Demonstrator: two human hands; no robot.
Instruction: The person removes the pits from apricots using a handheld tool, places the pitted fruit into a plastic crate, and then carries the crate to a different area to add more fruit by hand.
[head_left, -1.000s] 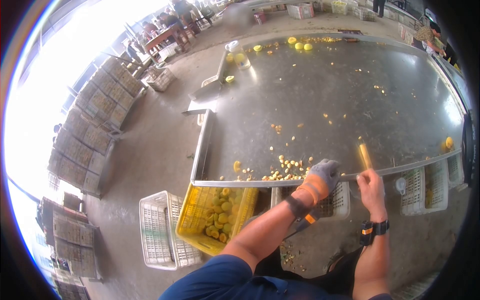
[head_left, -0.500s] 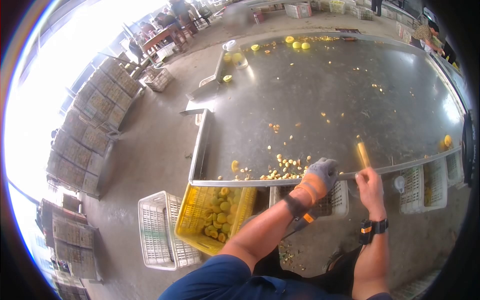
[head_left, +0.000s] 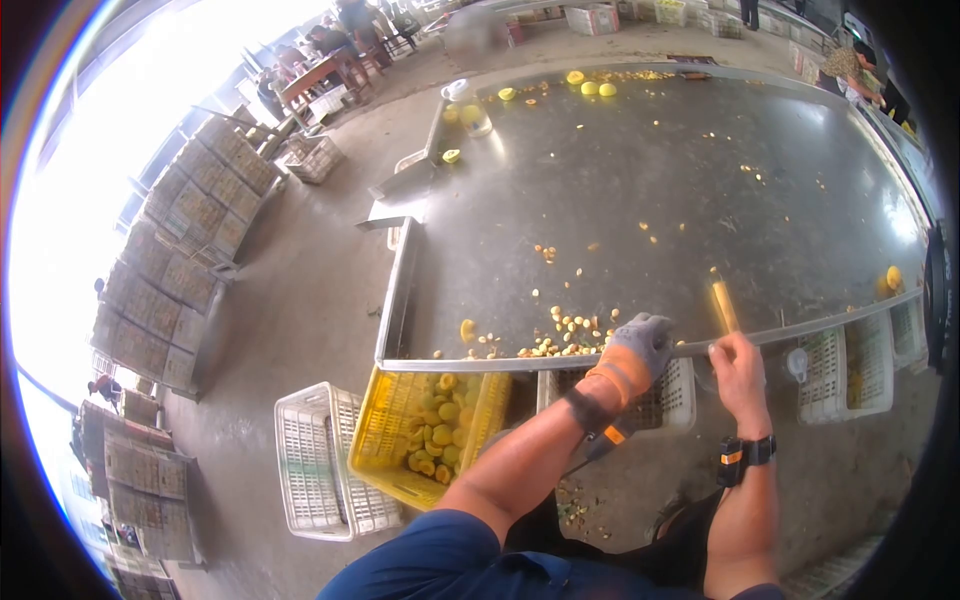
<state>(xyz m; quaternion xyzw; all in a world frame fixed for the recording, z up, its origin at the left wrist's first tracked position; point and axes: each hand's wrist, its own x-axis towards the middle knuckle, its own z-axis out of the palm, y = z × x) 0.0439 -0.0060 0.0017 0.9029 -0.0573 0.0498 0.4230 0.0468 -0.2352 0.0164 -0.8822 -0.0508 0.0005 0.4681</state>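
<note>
My left hand, in a grey and orange glove, is at the near rim of the metal table. Its fingers are curled, and whatever they may hold is hidden. Just right of it, my bare right hand is closed around the lower end of a wooden-handled tool. The tool points up and away over the tabletop, and its small tip is hard to make out. A pile of pale fruit pits lies left of my gloved hand along the rim.
Below the rim stand a yellow crate of cut fruit halves and a white crate. More white crates are under the table's right side. A clear jug stands at the far left corner. Stacked crates line the left; people work farther back.
Both hands and the tool keep nearly the same pose. The view has shifted very slightly, and a person now shows at the far left edge.
</note>
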